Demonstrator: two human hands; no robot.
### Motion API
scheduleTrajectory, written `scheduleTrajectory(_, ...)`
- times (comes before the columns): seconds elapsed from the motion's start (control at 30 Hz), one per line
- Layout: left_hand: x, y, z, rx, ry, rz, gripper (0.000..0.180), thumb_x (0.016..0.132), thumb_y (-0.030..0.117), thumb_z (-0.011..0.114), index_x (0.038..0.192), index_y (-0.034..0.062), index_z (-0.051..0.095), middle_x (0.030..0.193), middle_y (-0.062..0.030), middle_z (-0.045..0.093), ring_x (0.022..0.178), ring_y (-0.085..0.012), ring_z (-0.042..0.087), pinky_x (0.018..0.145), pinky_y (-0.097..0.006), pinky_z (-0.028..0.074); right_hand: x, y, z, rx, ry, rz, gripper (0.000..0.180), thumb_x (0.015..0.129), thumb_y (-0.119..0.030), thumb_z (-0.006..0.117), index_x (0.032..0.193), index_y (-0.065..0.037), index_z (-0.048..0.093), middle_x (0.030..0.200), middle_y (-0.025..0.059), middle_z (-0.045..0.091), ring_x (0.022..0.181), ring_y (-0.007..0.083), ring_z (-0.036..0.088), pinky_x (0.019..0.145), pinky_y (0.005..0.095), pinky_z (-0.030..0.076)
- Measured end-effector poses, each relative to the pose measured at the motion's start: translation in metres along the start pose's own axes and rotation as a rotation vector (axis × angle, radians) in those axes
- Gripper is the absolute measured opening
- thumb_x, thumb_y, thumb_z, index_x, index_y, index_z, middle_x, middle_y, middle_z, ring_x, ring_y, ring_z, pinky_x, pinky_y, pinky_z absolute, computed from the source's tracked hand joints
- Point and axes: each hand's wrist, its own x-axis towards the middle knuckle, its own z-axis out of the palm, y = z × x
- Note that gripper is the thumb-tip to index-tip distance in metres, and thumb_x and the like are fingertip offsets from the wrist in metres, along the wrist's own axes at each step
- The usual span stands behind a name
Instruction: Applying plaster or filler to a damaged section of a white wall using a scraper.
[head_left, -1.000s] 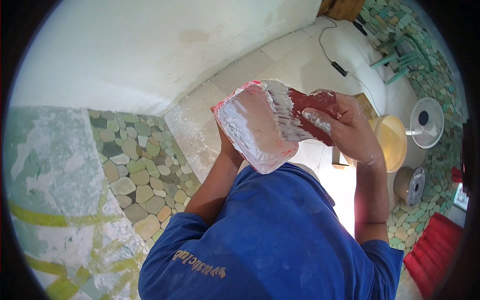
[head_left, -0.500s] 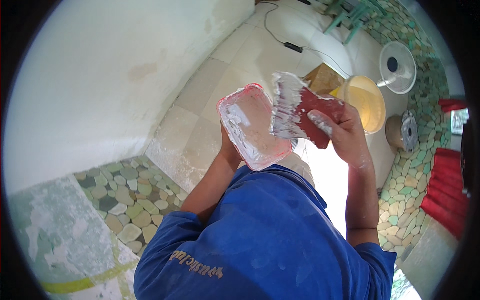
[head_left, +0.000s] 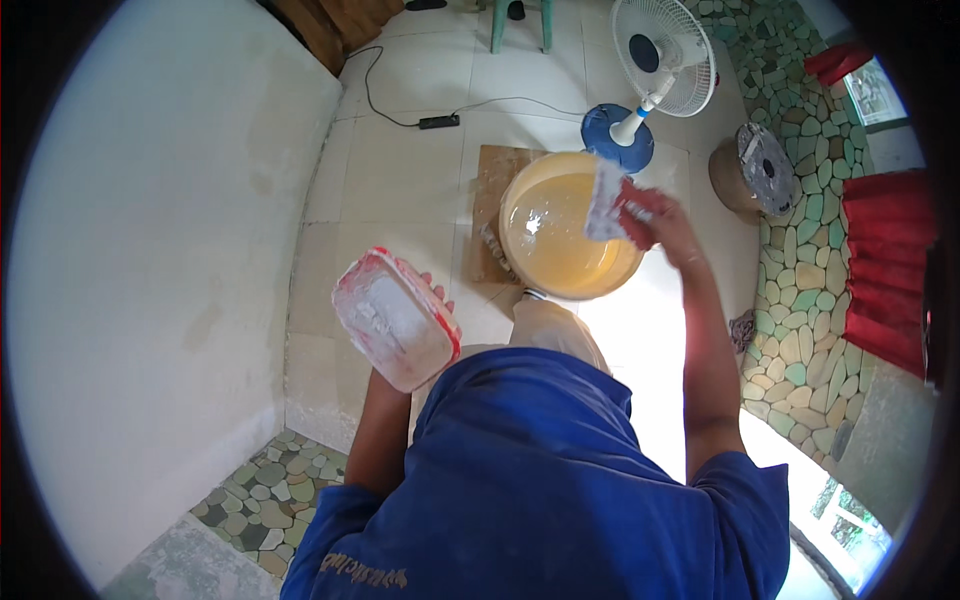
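left hand (head_left: 428, 300) grips red-rimmed plastic tub of white putty (head_left: 396, 318) from beneath | right hand (head_left: 668, 222) clasps red-handled putty scraper (head_left: 610, 203), blade over round yellow bucket (head_left: 566, 240) on tiled floor (head_left: 400, 180)

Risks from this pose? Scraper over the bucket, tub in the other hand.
1. The tub of white paste sits tilted in the left hand; paste may slide onto the tiles.
2. The right hand holds the scraper over the bucket; it might drop in.
3. The cable lies nearby: splash hazard.
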Motion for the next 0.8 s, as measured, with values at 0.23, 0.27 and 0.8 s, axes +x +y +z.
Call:
scheduleTrajectory(0.23,0.064,-0.038,0.003,0.212,0.322,0.140,0.068,0.095,0.056,0.045,0.147,0.0133,0.036,0.147,-0.0129,0.042,0.129,-0.0348,0.048,0.112,-0.054,0.035,0.130,0.177,0.011,0.073,-0.219,0.530,0.030,0.090,-0.013,0.060,0.119,-0.013,0.060,0.097,0.0027,0.067,0.079,0.0135,0.065,0.062,0.0322,0.054)
scheduleTrajectory(0.27,0.062,-0.040,0.005,0.221,0.364,0.147,0.068,0.095,0.055,0.045,0.147,0.0122,0.035,0.147,-0.0129,0.042,0.129,-0.0347,0.048,0.112,-0.054,0.036,0.143,0.186,0.022,0.087,-0.244,0.537,0.030,0.090,-0.013,0.060,0.119,-0.013,0.060,0.097,0.0027,0.067,0.079,0.0135,0.065,0.062,0.0322,0.054)
scheduleTrajectory(0.8,0.065,-0.060,0.024,0.225,0.706,0.306,0.075,0.094,0.053,0.053,0.147,0.0045,0.030,0.138,-0.0237,0.046,0.129,-0.0404,0.045,0.108,-0.057,0.040,0.215,0.364,0.112,-0.018,-0.151,0.480,0.022,0.092,-0.019,0.054,0.104,-0.005,0.064,0.091,0.0117,0.066,0.078,0.0241,0.065,0.069,0.0380,0.054)
